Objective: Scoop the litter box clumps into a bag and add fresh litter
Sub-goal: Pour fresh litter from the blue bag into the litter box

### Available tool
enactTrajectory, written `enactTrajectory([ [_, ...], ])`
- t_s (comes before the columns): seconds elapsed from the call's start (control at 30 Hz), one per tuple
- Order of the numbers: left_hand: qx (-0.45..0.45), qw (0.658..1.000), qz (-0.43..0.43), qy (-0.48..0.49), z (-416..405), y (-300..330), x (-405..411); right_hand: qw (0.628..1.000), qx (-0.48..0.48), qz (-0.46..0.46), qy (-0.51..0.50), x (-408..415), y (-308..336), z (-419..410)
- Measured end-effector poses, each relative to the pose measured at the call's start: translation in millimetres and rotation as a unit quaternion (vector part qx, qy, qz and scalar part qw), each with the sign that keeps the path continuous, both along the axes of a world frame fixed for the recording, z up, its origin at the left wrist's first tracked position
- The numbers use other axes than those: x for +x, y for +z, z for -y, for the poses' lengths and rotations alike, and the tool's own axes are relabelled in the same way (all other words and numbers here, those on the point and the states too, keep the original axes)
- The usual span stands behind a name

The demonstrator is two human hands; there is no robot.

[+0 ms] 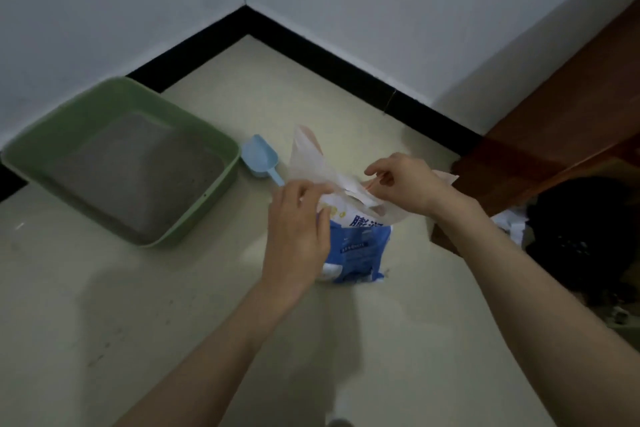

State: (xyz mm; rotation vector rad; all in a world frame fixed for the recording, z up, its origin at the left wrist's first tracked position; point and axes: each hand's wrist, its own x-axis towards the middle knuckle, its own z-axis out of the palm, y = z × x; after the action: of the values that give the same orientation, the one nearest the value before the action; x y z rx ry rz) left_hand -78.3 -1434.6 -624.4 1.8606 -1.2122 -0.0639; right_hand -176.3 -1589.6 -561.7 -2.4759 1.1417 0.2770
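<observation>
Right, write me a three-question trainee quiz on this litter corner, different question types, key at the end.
1. True or false: the blue scoop lies inside the green litter box.
2. Multiple choice: what do the left hand and right hand hold? A) the scoop B) a thin translucent plastic bag C) the litter box rim
3. Fill in: the blue-and-white litter bag stands on the ____.

Key: 1 false, it lies on the floor beside the box. 2 B. 3 floor.
</observation>
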Motion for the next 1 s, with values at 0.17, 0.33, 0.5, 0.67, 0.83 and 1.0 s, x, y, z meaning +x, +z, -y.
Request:
enactTrajectory([
  [0.17,0.194,0.774,-0.602,0.032,16.5,27.3,-30.3,0.986,-0.078,-0.117,0.090,2.7,6.3,-2.1],
  [0.33,0.128,0.605,-0.786,0.004,39.1,54.6,-45.6,0.989,0.029,-0.127,0.063,-13.8,1.9,3.3],
  [0.5,0.130,0.583,-0.799,0.063,36.8,65.2,-57.8,0.977,0.152,-0.148,0.009,-31.9,7.8,-11.7],
  [0.67,0.102,0.528,-0.836,0.112,-14.9,90.2,-62.4,0.956,0.258,-0.111,-0.080,-33.4,39.2,-35.5],
  [0.83,0.125,0.454,-0.837,0.280,-103.3,112.3,-64.0,0.930,0.327,-0.018,-0.165,-19.4,93.2,-75.3],
  [1.0,0.117,0.496,-0.801,0.314,-128.4,170.2,-45.6,0.834,0.388,0.029,-0.392,-43.9,138.7,-101.9],
])
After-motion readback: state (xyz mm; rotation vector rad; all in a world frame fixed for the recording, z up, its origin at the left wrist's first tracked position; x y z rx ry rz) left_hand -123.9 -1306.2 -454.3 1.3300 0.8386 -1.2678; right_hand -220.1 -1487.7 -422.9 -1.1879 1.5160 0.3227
